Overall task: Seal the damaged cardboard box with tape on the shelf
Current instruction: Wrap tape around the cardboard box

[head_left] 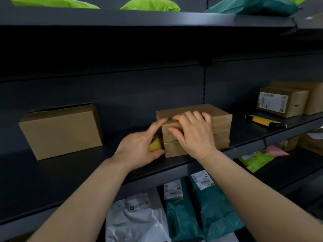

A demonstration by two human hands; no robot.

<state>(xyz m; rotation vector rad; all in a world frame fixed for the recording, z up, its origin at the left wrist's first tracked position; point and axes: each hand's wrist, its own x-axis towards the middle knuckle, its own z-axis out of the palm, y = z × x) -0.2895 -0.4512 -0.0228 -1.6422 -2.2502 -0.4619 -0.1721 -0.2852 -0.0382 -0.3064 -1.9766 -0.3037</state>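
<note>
The box (220,119) at the middle of the shelf (70,172) is pressed by the right hand (194,134), whose fingers are laid over its top and near face. A yellow tape roll (154,146) is gripped by the left hand (138,148) at the box's near left corner, the forefinger stretched up to the top edge. A plain box (61,131) is seen to the left, a yellow cutter (262,121) and a labelled box (279,103) to the right, and bags (209,206) on the level below.

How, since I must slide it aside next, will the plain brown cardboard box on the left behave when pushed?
The plain brown cardboard box likely slides rather than tips: it sits broad and low on the dark shelf. Its top flap looks unsealed, so the lid may give if gripped there.
</note>
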